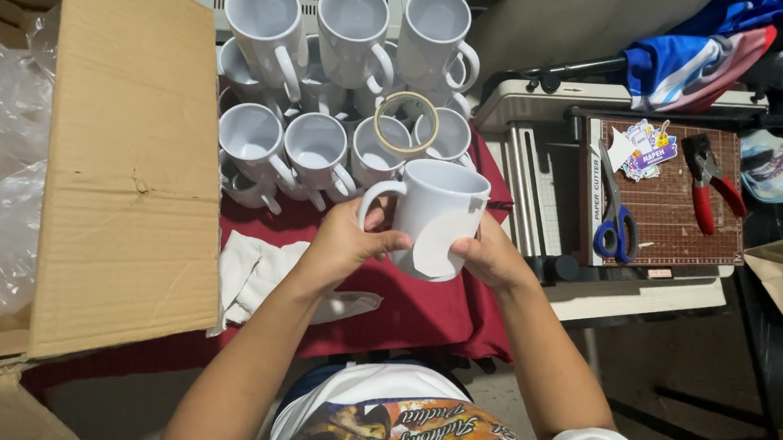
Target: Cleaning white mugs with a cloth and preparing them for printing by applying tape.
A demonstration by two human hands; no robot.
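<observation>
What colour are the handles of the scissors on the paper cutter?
Blue; the scissors show best in the head view.

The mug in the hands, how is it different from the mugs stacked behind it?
The held mug is lifted off the table between the left hand and right hand; the stacked mugs rest in two tiers. The held mug has a sheet against its side; theirs look bare. All are white with handles.

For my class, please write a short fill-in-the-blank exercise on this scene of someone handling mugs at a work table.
1. Both hands, left hand and right hand, hold one white ____.
2. The roll of tape rests on top of the other ____.
3. The scissors on the paper cutter have ____ handles.
4. The pliers have ____ handles.

Missing words: mug; mugs; blue; red
</observation>
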